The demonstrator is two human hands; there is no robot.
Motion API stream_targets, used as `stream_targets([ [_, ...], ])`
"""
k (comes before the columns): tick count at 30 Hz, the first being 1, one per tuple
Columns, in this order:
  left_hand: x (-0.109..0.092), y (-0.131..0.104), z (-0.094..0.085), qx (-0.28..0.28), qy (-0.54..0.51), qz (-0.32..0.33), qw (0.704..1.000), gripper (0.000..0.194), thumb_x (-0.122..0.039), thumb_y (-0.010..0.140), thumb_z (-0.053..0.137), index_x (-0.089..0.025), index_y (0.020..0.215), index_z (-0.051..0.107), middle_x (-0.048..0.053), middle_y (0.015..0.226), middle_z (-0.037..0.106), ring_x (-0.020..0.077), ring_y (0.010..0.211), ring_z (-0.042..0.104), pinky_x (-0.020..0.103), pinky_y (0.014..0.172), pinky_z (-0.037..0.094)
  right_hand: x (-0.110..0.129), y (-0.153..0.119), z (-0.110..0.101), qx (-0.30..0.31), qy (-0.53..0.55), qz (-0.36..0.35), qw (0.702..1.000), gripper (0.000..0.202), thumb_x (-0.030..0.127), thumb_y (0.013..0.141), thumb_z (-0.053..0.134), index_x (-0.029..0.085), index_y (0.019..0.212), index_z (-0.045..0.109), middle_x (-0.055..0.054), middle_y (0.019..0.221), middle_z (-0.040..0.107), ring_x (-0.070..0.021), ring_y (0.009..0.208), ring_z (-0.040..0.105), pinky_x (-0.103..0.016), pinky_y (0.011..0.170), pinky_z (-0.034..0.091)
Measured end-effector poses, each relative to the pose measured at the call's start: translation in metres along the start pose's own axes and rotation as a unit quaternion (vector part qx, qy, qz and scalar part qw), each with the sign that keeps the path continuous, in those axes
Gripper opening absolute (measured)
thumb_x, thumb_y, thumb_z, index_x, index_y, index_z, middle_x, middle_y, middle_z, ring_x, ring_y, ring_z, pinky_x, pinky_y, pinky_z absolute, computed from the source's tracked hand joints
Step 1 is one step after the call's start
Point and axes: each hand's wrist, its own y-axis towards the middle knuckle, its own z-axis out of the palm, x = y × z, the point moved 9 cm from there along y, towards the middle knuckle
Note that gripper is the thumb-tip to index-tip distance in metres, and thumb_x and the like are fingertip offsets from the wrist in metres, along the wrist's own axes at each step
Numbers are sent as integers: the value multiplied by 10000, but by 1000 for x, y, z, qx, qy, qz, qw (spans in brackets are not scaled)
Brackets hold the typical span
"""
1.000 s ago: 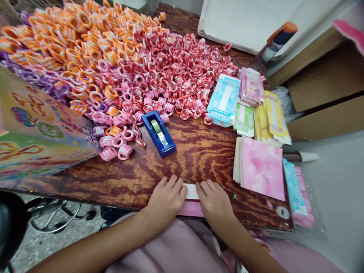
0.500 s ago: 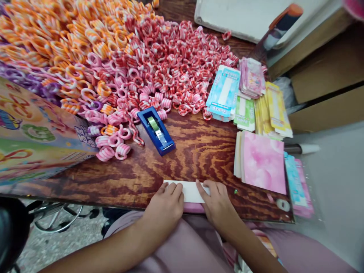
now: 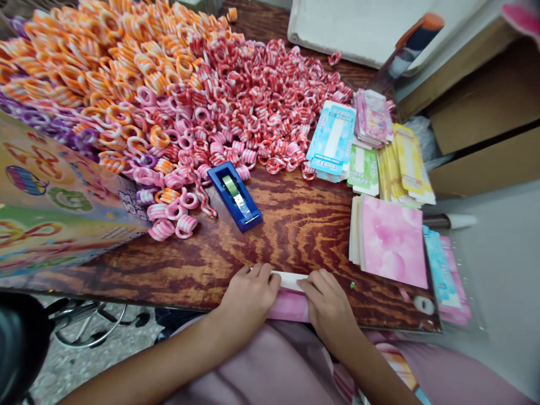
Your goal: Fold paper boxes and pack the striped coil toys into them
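Observation:
A pink card [image 3: 290, 307] with a white back lies at the table's front edge, its far side turned over so that a narrow white strip shows above the pink face. My left hand [image 3: 250, 295] has its curled fingers closed over the card's left end. On the right end, my right hand [image 3: 327, 299] grips it with thumb and bent fingers. The fingertips beneath the card are hidden. Farther up the table is a blue tape dispenser [image 3: 236, 197] with a roll of tape in it, touched by neither hand.
Striped coiled rings [image 3: 253, 84] in orange, red, pink and purple cover the back left. A printed box [image 3: 67, 202] stands at left. On the right are pink square cards [image 3: 394, 242], blue printed cards [image 3: 332, 140] and yellow ones [image 3: 407, 163]. Cardboard boxes [image 3: 485, 107] stand beyond.
The white strip has become narrower and more of the pink face shows below it. Both hands have curled more tightly around the card's ends.

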Motion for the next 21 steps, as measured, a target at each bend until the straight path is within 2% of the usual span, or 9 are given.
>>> stream_targets([
  [6, 8, 10, -3, 21, -26, -21, 999, 151, -80, 982, 549, -137, 960, 687, 114, 1008, 719, 270, 913, 678, 388, 792, 568, -6, 1, 8, 35, 14, 42, 998, 354, 7, 1000, 406, 120, 907, 728, -78, 790, 562, -224, 761, 493, -341, 706, 429],
  [10, 16, 15, 3, 30, -27, -31, 999, 192, -30, 960, 525, -112, 963, 699, 146, 1023, 714, 284, 970, 663, 393, 844, 564, -23, 12, 15, 99, 23, 89, 991, 273, 35, 980, 530, 181, 774, 633, -44, 807, 606, -197, 794, 570, -298, 722, 443],
  [15, 22, 20, 10, 33, -28, -17, 999, 208, -57, 972, 520, -109, 1052, 705, 152, 1076, 703, 304, 1048, 647, 420, 916, 559, -43, 28, 23, 177, -6, 148, 973, 172, 32, 876, 702, 185, 889, 625, -25, 775, 655, -216, 744, 604, -313, 639, 405],
  [19, 25, 20, 6, 15, -23, -10, 1000, 305, -86, 1000, 498, -113, 1273, 631, 173, 1231, 654, 307, 1129, 618, 432, 952, 539, -44, 36, 26, 200, -34, 171, 964, 190, 49, 841, 761, 169, 916, 634, -118, 991, 684, -284, 939, 613, -348, 759, 435],
  [21, 25, 21, 3, 7, -20, 2, 1000, 265, -97, 1002, 497, -123, 1221, 645, 167, 1202, 658, 311, 1127, 616, 438, 941, 535, -45, 38, 26, 201, -43, 177, 962, 193, 60, 834, 775, 165, 919, 636, -141, 1080, 667, -291, 978, 601, -360, 803, 438],
])
